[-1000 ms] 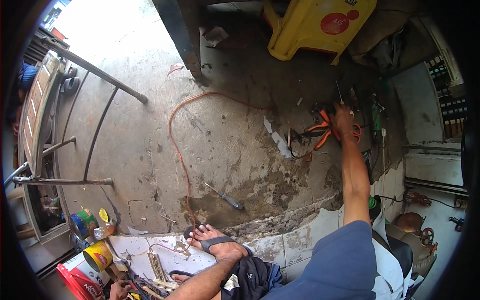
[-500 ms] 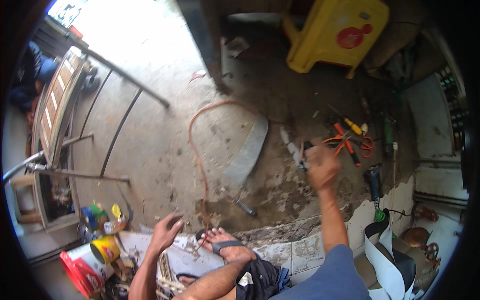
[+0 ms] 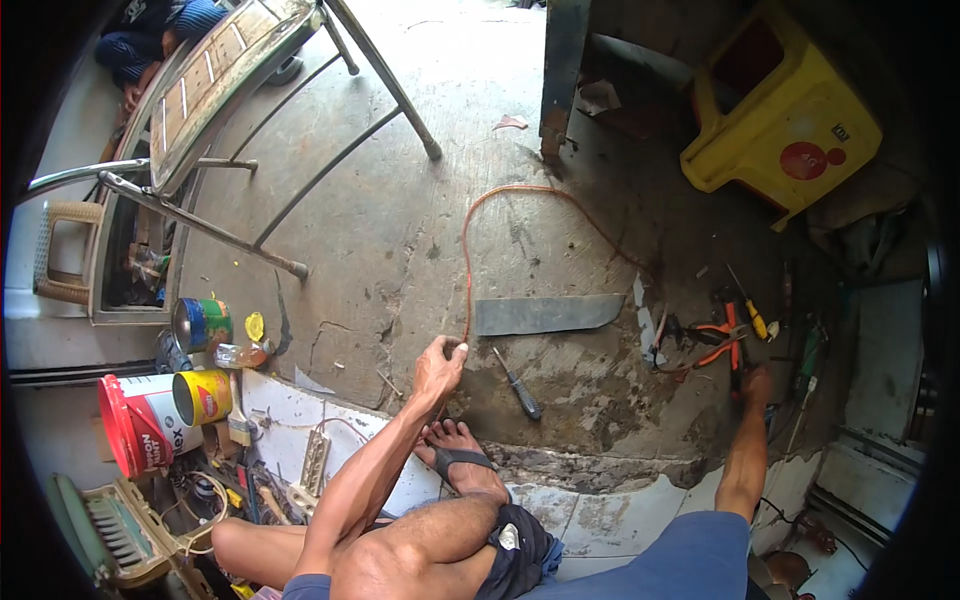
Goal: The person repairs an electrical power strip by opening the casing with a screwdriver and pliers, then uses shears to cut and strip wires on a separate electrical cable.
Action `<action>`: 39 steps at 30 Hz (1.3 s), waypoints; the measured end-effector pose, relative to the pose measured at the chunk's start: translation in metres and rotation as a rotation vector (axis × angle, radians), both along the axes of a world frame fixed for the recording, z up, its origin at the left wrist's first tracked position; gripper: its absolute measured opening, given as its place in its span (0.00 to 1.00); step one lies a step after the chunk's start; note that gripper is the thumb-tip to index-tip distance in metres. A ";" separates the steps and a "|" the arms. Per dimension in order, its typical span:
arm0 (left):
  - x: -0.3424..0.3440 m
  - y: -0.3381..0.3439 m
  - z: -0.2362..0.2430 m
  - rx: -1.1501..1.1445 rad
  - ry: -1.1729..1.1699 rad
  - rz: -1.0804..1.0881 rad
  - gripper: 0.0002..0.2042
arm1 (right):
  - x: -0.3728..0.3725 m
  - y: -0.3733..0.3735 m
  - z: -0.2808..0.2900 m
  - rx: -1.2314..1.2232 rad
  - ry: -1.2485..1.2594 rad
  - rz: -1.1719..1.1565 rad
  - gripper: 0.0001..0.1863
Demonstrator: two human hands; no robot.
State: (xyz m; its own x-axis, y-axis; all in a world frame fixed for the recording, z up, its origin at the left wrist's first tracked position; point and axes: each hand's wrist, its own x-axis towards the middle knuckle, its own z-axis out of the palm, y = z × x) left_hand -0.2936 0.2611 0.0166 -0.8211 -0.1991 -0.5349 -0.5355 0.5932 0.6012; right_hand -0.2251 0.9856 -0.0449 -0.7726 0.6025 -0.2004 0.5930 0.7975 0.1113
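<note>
My left hand point(image 3: 440, 368) is closed, thumb against the fingers, on a thin orange cable point(image 3: 467, 262). From there the cable loops over the concrete toward the right. My right hand point(image 3: 757, 385) reaches down to the right, at the lower end of a tool's orange-and-black handle point(image 3: 736, 358); its fingers are mostly hidden. Orange-handled pliers point(image 3: 712, 345) lie beside that handle. Between my hands are a flat grey strip point(image 3: 548, 314) and a dark-handled screwdriver point(image 3: 522, 393). A pale, narrow piece point(image 3: 646, 318) lies left of the pliers.
A yellow screwdriver point(image 3: 755, 318) lies among several tools at right. Beyond stands a yellow plastic stool point(image 3: 775, 130). A metal-legged chair point(image 3: 205, 85) is at upper left, with another person point(image 3: 150, 45) behind it. Paint buckets point(image 3: 140, 425) and a tool case point(image 3: 125, 535) stand at lower left.
The view has shifted, so the floor things sit differently. My left hand, earlier with loose fingers near my foot, now pinches the cable. My right hand has moved right, to the tools.
</note>
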 end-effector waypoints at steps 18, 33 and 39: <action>0.030 -0.040 0.024 0.935 -0.020 0.757 0.07 | 0.057 -0.472 0.069 -1.154 0.247 -0.076 0.19; 0.074 -0.066 0.024 0.883 0.106 0.817 0.07 | -0.009 -0.613 0.104 -1.410 -0.266 0.395 0.24; 0.089 -0.079 0.013 0.916 0.056 0.868 0.07 | 0.003 -0.631 0.085 -1.715 -0.443 0.136 0.15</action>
